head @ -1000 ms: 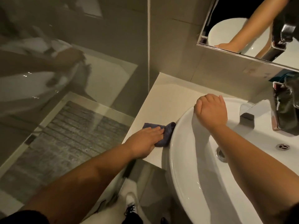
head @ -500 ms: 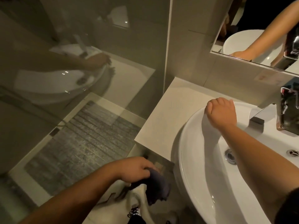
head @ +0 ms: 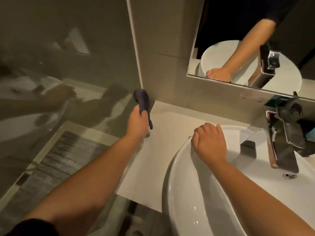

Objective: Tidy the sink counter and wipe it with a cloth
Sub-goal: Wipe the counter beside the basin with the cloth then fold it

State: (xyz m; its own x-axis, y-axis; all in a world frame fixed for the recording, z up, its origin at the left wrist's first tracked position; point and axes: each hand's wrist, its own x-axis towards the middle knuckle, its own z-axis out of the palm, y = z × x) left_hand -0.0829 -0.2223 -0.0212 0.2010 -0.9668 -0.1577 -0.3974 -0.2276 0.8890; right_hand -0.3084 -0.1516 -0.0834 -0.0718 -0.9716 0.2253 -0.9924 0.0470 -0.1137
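My left hand [head: 137, 124] grips a dark purple cloth [head: 142, 102], held up in the air over the far left corner of the pale counter [head: 163, 133], beside the glass panel. The cloth bunches above my fist and a tail hangs below it. My right hand [head: 208, 139] rests as a loose fist on the left rim of the white basin [head: 177, 193], holding nothing.
A chrome tap [head: 279, 147] stands at the basin's right, with a drain [head: 289, 175] beside it. A mirror [head: 255, 43] hangs above on the tiled wall. A glass shower panel [head: 68, 74] borders the counter's left edge, with a grey floor mat [head: 56, 166] behind it.
My left hand wiped to the counter's front edge, dropped below it with the cloth, then rose to the counter's back left corner. My right hand stayed on the basin rim.
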